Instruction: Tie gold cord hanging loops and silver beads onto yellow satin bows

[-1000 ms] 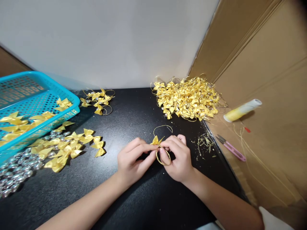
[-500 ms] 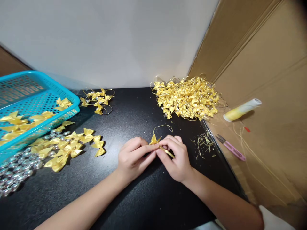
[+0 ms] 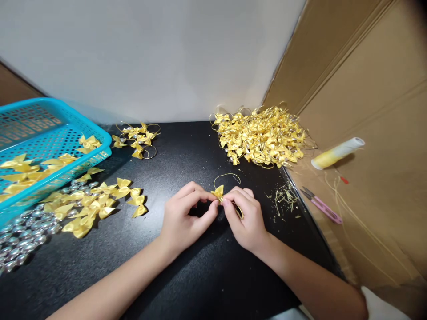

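Note:
A yellow ribbon bow (image 3: 218,191) is pinched between both hands above the black table. My left hand (image 3: 187,218) holds its left side between thumb and forefinger tips. On the other side, my right hand (image 3: 245,218) is closed with thumb and fingertips on the bow. A thin gold cord (image 3: 230,174) curves out behind the bow, and a gold loop shows under the right fingers. The bow's lower part is hidden by the fingertips.
A blue basket (image 3: 80,118) of bows stands left, near loose bows (image 3: 88,209) and silvery beads (image 3: 25,238). Finished-looking bows with loops (image 3: 262,135) are heaped back right, a small group (image 3: 138,138) back left. Pink thread snips (image 3: 322,206), cord scraps (image 3: 285,195) and a spool tube (image 3: 338,152) lie right.
The bow has turned and shifted slightly right. My left fingers have lifted and curled into a fingertip pinch, with a gap between thumb and forefinger. My right hand has barely moved.

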`<state>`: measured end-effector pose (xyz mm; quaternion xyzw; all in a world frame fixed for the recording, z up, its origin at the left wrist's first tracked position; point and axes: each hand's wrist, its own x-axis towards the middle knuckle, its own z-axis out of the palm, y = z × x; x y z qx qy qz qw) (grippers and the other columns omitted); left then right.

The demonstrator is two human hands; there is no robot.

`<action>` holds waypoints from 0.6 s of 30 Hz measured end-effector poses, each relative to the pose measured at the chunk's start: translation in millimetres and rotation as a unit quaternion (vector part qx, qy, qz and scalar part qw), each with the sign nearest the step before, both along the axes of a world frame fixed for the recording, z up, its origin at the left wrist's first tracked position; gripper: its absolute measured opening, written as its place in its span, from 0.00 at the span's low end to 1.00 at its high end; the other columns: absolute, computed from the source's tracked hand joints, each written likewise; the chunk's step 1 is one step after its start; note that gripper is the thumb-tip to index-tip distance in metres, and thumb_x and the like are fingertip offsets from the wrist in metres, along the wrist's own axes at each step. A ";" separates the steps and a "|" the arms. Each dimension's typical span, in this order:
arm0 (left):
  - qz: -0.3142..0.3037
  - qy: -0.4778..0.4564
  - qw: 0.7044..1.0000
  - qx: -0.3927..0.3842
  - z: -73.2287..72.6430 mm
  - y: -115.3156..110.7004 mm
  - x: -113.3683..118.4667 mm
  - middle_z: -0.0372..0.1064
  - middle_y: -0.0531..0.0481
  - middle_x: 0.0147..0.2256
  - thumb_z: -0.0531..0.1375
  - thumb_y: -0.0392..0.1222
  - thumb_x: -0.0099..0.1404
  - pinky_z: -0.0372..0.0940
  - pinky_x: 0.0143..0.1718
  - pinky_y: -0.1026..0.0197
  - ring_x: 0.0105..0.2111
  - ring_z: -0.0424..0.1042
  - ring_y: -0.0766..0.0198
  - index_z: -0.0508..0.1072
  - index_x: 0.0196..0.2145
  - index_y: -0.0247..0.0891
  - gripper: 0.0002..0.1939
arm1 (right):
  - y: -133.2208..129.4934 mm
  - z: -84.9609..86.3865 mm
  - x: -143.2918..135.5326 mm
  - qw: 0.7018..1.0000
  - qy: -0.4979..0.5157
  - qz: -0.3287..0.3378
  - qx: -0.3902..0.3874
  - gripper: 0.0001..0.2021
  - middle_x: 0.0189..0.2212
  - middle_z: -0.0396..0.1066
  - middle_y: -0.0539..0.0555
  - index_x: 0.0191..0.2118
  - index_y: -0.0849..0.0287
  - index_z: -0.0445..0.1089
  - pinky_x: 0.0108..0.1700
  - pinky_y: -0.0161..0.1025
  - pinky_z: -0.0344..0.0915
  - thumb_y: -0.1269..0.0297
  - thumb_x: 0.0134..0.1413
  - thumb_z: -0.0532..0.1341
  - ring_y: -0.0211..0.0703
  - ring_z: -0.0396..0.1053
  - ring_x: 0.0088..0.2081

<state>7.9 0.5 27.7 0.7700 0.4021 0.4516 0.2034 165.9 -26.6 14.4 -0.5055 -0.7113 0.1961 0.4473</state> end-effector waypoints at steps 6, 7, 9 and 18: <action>-0.010 0.118 0.993 -0.018 7.4 2.6 -3.7 0.69 0.52 0.24 0.60 0.35 0.61 0.63 0.25 0.64 0.23 0.68 0.67 0.75 0.29 0.36 0.05 | 0.3 -1.3 -0.1 0.999 -0.046 0.001 -0.011 0.10 0.24 0.67 0.48 0.28 0.58 0.62 0.38 0.40 0.53 0.72 0.61 0.52 0.38 0.65 0.29; -0.015 0.151 0.988 -0.018 9.6 2.5 -4.5 0.69 0.51 0.25 0.60 0.36 0.61 0.63 0.26 0.63 0.24 0.68 0.66 0.76 0.29 0.36 0.05 | 0.3 -1.6 -0.3 0.998 -0.052 0.003 -0.017 0.10 0.24 0.66 0.48 0.27 0.58 0.62 0.38 0.40 0.53 0.72 0.61 0.52 0.37 0.64 0.29; -0.020 0.221 0.975 -0.007 14.4 2.0 -5.5 0.70 0.51 0.25 0.59 0.38 0.62 0.63 0.27 0.60 0.24 0.69 0.63 0.76 0.30 0.36 0.07 | 0.3 -2.1 -1.1 0.997 -0.066 0.009 -0.028 0.11 0.24 0.65 0.47 0.27 0.58 0.61 0.38 0.40 0.52 0.72 0.61 0.52 0.37 0.64 0.29; -0.029 0.322 0.946 -0.015 27.8 3.7 -7.4 0.69 0.53 0.23 0.60 0.38 0.60 0.58 0.25 0.60 0.22 0.69 0.62 0.75 0.27 0.38 0.06 | -0.2 -2.7 -2.3 0.988 -0.135 0.055 -0.049 0.11 0.26 0.64 0.48 0.27 0.57 0.58 0.38 0.40 0.51 0.72 0.62 0.49 0.38 0.62 0.29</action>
